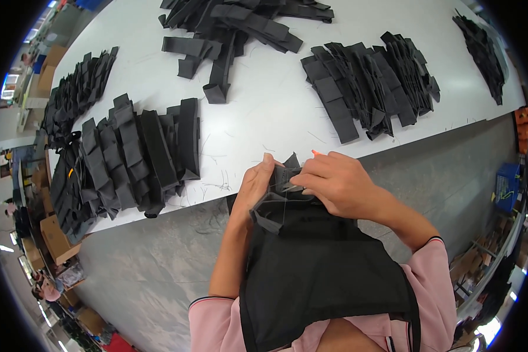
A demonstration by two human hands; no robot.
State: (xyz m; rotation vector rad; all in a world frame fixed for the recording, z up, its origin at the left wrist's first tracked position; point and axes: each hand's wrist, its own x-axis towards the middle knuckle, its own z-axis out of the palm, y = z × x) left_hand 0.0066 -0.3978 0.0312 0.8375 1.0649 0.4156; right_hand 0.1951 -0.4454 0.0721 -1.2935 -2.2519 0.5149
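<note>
My left hand [256,189] is closed on a dark grey-black folded fabric strip [268,218] at the near table edge, thumb upright along its side. Part of the strip hangs in loops in front of my black apron [328,276]. Closed in my right hand [341,183] is a small cutting tool [316,153], like thread snips. Its orange end sticks out above the fingers, and a thin metal tip touches or nearly touches the strip. The fingers hide most of the tool. Loose threads hang from the strip.
On the white table [246,126] lie stacked black strips at the left [129,155], a bundle at the right [369,82] and a loose heap [217,23] at the back. Thread scraps are scattered between them. Beyond the right edge stands a blue crate [506,186].
</note>
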